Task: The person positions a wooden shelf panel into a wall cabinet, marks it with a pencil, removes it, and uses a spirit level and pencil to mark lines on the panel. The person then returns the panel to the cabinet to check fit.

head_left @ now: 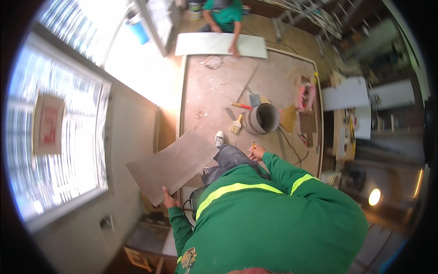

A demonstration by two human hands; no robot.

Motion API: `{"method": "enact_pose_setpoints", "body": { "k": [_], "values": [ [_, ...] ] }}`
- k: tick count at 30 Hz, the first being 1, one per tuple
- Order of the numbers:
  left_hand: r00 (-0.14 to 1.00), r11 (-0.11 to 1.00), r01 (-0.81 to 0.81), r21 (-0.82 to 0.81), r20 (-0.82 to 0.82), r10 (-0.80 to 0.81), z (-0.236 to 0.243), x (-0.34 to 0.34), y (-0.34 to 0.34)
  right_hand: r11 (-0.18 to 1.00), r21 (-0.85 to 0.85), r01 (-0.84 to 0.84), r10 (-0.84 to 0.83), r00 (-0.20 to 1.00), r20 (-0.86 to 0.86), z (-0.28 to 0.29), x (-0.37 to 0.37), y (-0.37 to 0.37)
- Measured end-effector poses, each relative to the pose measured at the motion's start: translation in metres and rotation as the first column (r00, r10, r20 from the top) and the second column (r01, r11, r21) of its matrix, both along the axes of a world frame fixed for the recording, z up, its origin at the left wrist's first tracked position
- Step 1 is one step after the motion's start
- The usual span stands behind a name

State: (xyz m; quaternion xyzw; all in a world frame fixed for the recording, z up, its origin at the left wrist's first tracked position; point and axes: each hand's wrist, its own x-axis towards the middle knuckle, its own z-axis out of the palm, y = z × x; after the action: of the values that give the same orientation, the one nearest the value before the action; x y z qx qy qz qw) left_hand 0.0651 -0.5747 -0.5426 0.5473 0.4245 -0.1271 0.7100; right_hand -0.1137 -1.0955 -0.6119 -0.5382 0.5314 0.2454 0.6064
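Note:
My left hand [170,198] is closed on the near edge of a flat grey-brown board [175,162], thumb on its top face. The board hangs tilted at my left side, its far end beside my leg. In front of my waist, my right hand [258,153] is closed round a short yellow pencil [254,144], its end poking up past the fingers. Ahead stands a grey ribbed bucket [262,118]. A wide paintbrush [236,124] and a red-handled tool [242,105] lie beside it on the brown surface [205,91].
Opposite, a co-worker in green [224,16] has both hands at a long white panel [221,44]. A yellow broom head [288,118], a box with pink contents [305,94] and a dark cable [296,148] lie right. A bright window [64,123] stands left.

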Motion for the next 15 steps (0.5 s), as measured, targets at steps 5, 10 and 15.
{"method": "enact_pose_setpoints", "body": {
  "k": [5, 10, 15],
  "values": [
    [0.943, 0.947, 0.314, 0.073, 0.091, -0.32, 0.02, 0.095, -0.07, 0.913, -0.209, 0.349, -0.385, 0.908, -0.166, 0.003, -0.107, -0.022],
    [0.754, 0.808, 0.574, 0.134, 0.3, -0.585, 0.029, 0.174, -0.159, 0.762, -0.196, 0.618, -0.645, 0.752, -0.135, 0.007, -0.155, -0.022],
    [0.6, 0.666, 0.711, 0.224, 0.3, -0.742, 0.035, 0.229, -0.262, 0.653, -0.141, 0.744, -0.757, 0.643, -0.114, -0.002, -0.177, 0.001]
  ]
}}
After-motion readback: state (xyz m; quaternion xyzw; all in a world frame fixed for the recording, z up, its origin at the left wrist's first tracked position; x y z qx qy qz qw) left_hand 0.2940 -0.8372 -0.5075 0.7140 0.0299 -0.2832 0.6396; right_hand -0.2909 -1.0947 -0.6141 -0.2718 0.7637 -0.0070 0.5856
